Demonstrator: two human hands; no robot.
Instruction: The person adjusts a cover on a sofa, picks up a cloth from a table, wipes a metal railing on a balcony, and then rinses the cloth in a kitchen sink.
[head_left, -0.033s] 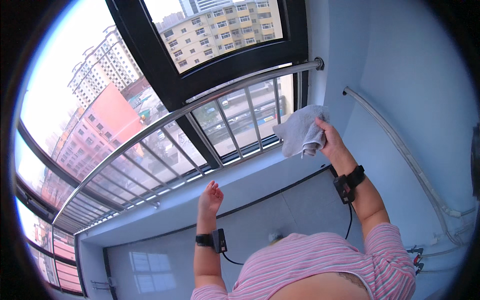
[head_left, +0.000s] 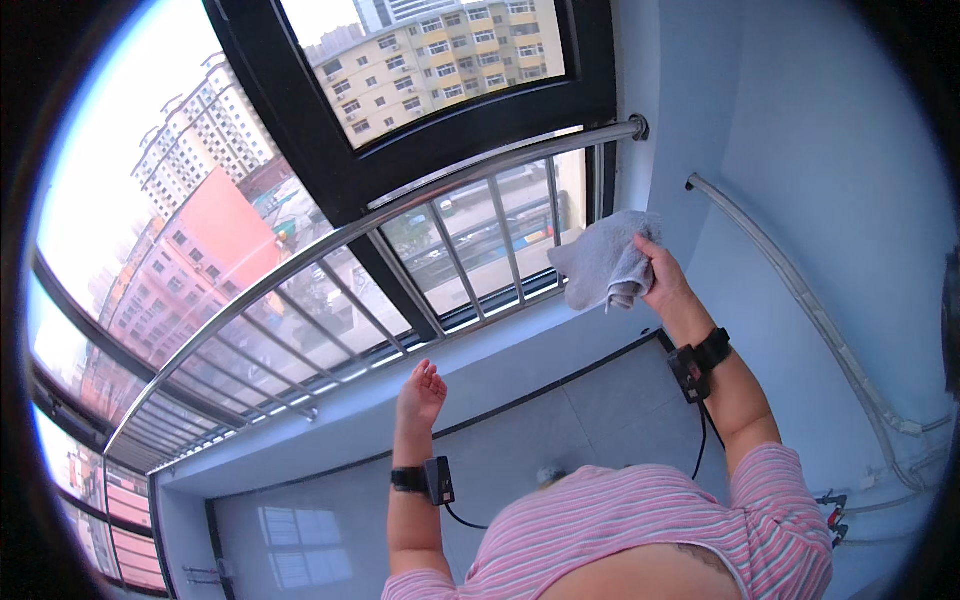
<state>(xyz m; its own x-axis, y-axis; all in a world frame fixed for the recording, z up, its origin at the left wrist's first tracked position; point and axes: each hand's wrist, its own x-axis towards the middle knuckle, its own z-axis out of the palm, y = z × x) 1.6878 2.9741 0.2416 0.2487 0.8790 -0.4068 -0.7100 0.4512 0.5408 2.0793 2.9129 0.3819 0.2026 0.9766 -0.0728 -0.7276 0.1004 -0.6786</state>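
A grey-white cloth (head_left: 603, 260) hangs folded from my right hand (head_left: 662, 278), which is raised at the right, in front of the window's lower corner. My thumb presses on the cloth's near side; the other fingers are hidden behind it. My left hand (head_left: 421, 400) is held up lower and to the left, near the sill. Its fingers are loosely bent, with nothing in them. A black strap with a small box (head_left: 437, 480) is around my left wrist, and a similar strap (head_left: 700, 365) is around the right one.
A curved metal railing (head_left: 340, 236) with upright bars runs along the dark-framed window (head_left: 470, 150). The pale sill ledge (head_left: 480, 362) lies below it. At the right, a pipe (head_left: 800, 285) runs down the light blue wall (head_left: 850, 180). Grey tiles (head_left: 520, 430) cover the floor.
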